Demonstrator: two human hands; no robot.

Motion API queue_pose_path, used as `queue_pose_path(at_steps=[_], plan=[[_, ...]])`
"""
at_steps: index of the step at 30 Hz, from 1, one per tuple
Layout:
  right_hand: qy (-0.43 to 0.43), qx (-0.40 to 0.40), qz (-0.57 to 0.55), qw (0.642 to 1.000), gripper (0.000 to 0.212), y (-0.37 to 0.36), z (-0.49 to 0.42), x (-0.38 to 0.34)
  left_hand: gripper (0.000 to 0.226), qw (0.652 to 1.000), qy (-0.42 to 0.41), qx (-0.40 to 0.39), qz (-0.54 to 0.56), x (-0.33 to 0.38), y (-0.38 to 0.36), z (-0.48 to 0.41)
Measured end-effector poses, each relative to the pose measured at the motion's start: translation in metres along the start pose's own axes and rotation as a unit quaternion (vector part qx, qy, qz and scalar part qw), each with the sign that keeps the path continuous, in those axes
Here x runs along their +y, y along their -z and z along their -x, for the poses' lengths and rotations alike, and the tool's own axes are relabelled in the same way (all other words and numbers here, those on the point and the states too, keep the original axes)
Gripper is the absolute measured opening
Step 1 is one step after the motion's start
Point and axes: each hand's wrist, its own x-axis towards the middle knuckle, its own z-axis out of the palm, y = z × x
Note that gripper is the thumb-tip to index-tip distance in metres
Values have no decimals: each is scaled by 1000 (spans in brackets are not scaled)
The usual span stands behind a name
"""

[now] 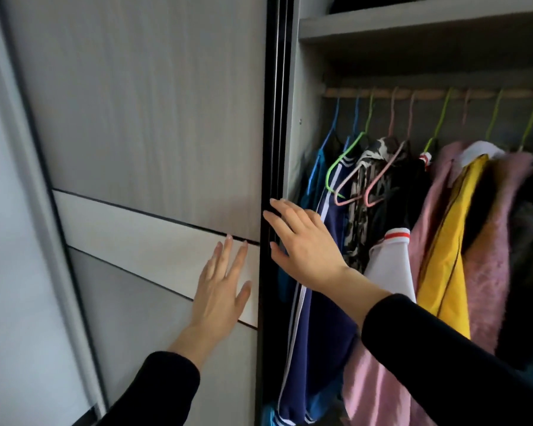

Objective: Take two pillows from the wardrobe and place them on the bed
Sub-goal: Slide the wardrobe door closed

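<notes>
Fingers (pixel 276 222) of right hand (pixel 302 241): loosely spread, tips laid on the black vertical edge (pixel 274 118) of the sliding door (pixel 151 118); nothing gripped in the palm. Black sleeve (pixel 443 352) covers the right forearm.

Fingers of left hand (pixel 220 290): extended and slightly fanned, palm flat toward the door's pale horizontal band (pixel 136 238), just left of the black edge; whether the palm presses the panel or sits a little off it cannot be told. Nothing held. Black sleeve on this arm also.

Wardrobe (pixel 293 133): grey, right-hand section open. No pillows can be made out in the visible part.

Hanging rail (pixel 428 93): wooden, beneath a shelf (pixel 413 29); carries blue, green and pink hangers (pixel 391 118).

Garments on rail, left to right: blue top, navy jacket (pixel 317 318) with white stripes, black-and-white patterned piece, white garment with red-trimmed cuff, pink fleece (pixel 490 265), yellow garment (pixel 446 265), dark items at far right.

Shelf top: dark object, mostly cut off by the frame.
</notes>
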Motion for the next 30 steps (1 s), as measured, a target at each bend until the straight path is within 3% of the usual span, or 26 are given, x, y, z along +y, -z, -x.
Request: queue_pose_path(at_steps=[5, 10, 18, 22, 30], plan=[[4, 9, 95, 995, 55, -3, -48, 5, 63, 998, -65, -15, -23, -16, -20, -22], [-5, -15, 168, 986, 63, -9, -62, 11, 75, 996, -84, -21, -19, -20, -37, -25], [-30, 42, 163, 985, 62, -13, -61, -1, 78, 995, -94, -17, -22, -19, -44, -22], [-23, 29, 180, 983, 63, -8, -60, -3, 64, 995, -89, -22, -41, -17, -41, -19], [-21, 25, 173, 984, 47, -4, -62, -8, 66, 993, -97, -16, -71, -15, -34, -17]])
